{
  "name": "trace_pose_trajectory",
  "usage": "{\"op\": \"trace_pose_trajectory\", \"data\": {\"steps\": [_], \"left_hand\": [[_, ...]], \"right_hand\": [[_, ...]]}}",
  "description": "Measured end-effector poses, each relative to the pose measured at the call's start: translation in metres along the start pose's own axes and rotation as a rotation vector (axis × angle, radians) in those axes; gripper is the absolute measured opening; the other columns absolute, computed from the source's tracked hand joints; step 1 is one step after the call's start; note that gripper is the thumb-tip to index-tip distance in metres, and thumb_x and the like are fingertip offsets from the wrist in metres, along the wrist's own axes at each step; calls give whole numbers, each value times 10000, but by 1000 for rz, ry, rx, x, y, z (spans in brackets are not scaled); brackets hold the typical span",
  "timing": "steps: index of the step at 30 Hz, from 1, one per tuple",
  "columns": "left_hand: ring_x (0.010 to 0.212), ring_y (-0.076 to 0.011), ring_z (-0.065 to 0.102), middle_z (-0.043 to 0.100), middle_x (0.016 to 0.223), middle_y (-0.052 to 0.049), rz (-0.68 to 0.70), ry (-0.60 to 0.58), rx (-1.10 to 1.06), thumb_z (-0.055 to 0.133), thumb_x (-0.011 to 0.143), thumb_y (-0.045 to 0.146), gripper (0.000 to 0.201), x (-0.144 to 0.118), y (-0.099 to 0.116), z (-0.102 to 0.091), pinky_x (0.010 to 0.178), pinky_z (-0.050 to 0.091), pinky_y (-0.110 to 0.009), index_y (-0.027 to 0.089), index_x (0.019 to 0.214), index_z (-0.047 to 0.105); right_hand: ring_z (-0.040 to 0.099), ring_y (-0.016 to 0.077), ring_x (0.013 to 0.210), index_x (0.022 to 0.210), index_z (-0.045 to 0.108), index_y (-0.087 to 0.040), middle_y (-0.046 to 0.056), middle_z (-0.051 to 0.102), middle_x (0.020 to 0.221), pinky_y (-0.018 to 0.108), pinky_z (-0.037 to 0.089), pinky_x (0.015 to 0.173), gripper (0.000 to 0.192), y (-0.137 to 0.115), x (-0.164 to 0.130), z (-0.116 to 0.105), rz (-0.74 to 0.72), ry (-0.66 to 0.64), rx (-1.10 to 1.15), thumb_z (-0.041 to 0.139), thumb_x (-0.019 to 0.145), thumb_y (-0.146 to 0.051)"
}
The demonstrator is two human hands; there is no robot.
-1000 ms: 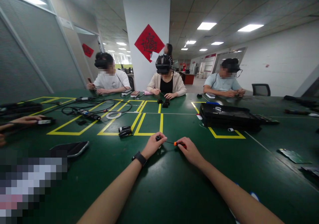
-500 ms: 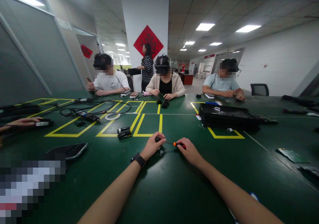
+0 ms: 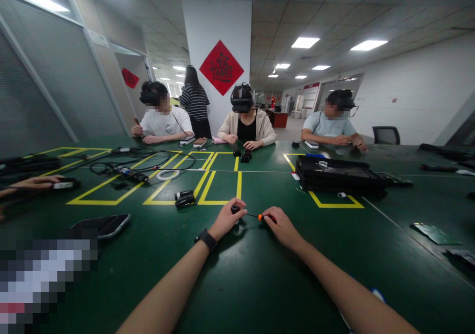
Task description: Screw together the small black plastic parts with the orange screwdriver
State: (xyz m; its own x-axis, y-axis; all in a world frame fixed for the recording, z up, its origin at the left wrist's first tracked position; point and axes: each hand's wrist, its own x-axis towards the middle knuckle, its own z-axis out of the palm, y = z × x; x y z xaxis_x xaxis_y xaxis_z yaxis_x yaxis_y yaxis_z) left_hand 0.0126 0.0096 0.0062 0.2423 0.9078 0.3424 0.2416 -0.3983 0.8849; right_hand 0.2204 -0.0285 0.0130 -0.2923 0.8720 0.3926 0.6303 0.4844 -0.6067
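My left hand (image 3: pixel 227 217) is closed on a small black cylindrical part (image 3: pixel 235 209), mostly covered by my fingers. In my right hand (image 3: pixel 279 223) is a screwdriver (image 3: pixel 260 217) with an orange collar; most of its handle is hidden by the fingers. Its thin shaft points left and reaches the part held in my left hand. Whether the tip sits in a screw is too small to tell. Both hands are just above the green table (image 3: pixel 237 284). Two black cylindrical pieces (image 3: pixel 185 198) lie together to the left, beyond my left hand.
A stack of black casings (image 3: pixel 334 175) lies at right, with a green circuit board (image 3: pixel 436 233) nearer. Cables (image 3: pixel 129 168) and a white ring (image 3: pixel 167 175) are at left. A phone-like device (image 3: pixel 100 225) lies near left. Another person's hand (image 3: pixel 40 181) rests far left; three people sit opposite.
My hands keep almost the same place and hold; the right fingers have turned slightly around the screwdriver handle. A standing person in the background has moved left.
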Motion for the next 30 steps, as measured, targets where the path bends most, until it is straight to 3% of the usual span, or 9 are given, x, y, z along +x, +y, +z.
{"op": "trace_pose_trajectory", "data": {"steps": [6,13,19,25,30], "left_hand": [[677,-118,525,568,724,13,19,-3,-6,573,705,269,187,0,1,0,690,394,-250,171,864,555],[655,-105,522,553,718,19,34,-30,5,608,663,201,237,-2,3,0,678,408,-244,166,886,537],[674,-110,531,561,728,16,48,-44,24,609,643,165,216,-1,0,-1,675,410,-245,164,846,537],[672,-110,516,558,718,14,67,-34,46,589,643,147,113,1,-2,0,652,399,-234,161,737,528],[689,-112,524,561,738,8,71,-52,16,578,649,135,136,1,-1,0,664,406,-236,159,774,531]], "right_hand": [[503,165,871,927,566,-188,37,565,919,306,398,796,169,-1,-2,-1,42,13,40,520,777,-248],[474,181,973,859,621,-196,53,586,940,351,331,903,215,6,2,3,-25,28,-6,419,850,-269],[481,187,933,929,585,-199,47,572,952,337,373,845,184,1,-1,-1,10,24,24,522,787,-297],[488,174,919,910,606,-198,47,583,907,331,355,861,275,2,1,0,-16,-4,11,345,884,-279],[488,180,904,901,592,-194,42,572,904,322,377,829,166,2,-1,-1,-3,-1,8,467,820,-268]]}}
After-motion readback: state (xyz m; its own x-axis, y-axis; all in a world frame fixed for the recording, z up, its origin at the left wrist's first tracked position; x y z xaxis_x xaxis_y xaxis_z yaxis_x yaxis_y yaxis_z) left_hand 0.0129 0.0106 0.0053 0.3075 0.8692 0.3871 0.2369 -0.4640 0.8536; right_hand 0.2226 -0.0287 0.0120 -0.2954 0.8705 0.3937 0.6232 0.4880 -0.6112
